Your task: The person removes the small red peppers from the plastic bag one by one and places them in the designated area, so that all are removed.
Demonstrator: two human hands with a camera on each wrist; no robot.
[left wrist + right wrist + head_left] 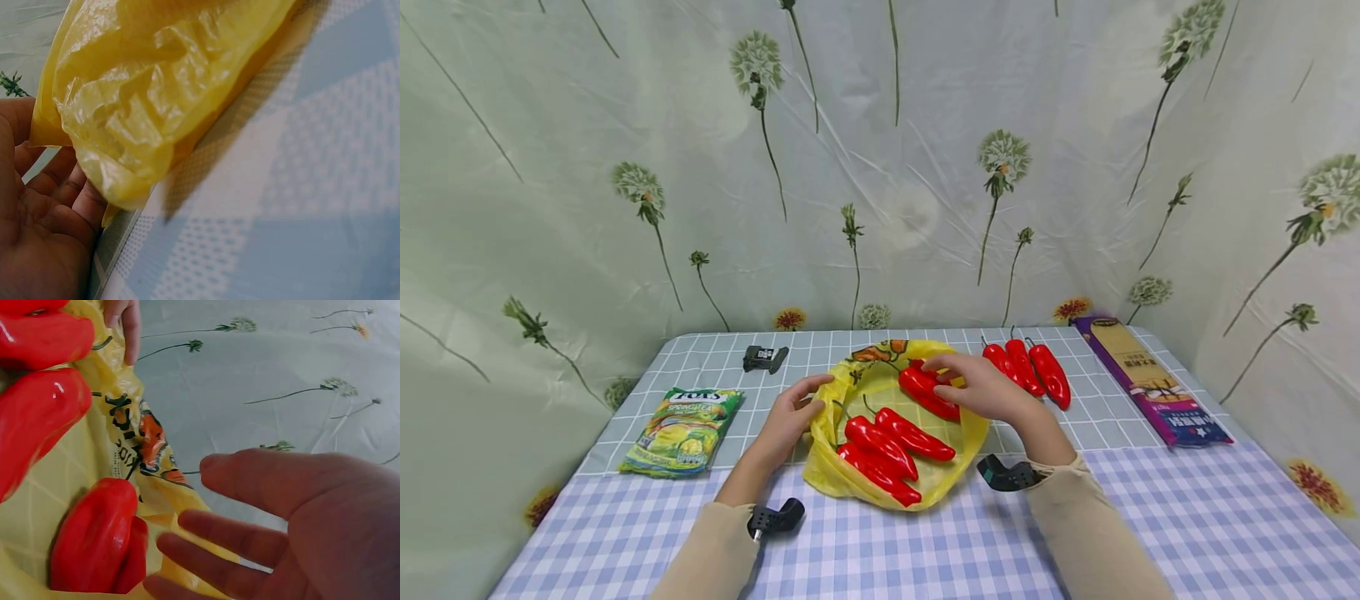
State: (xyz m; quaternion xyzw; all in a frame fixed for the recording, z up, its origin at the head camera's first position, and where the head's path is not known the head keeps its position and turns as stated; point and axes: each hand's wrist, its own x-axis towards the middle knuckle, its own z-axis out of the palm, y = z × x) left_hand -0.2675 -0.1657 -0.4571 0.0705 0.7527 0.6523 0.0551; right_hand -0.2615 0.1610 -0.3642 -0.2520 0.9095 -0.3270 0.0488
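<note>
A yellow plastic bag (831,483) lies with its mouth spread wide. Several red peppers (913,435) are inside it, with green stems. At the bag's left rim, my left hand (790,414) holds the plastic between thumb and fingers; the left wrist view shows the crumpled bag (131,106) against that hand (50,219). My right hand (981,385) hovers at the right rim, over a pepper (925,390) in the bag. In the right wrist view its fingers are loosely extended and hold nothing, beside two overlapping peppers (94,537).
Three more red peppers (1021,367) lie right of the bag. A long purple and tan packet (1150,379) lies farther right. On the left are a green and yellow snack packet (683,433) and a small black device (765,358). A dandelion-print curtain (917,167) stands behind the table.
</note>
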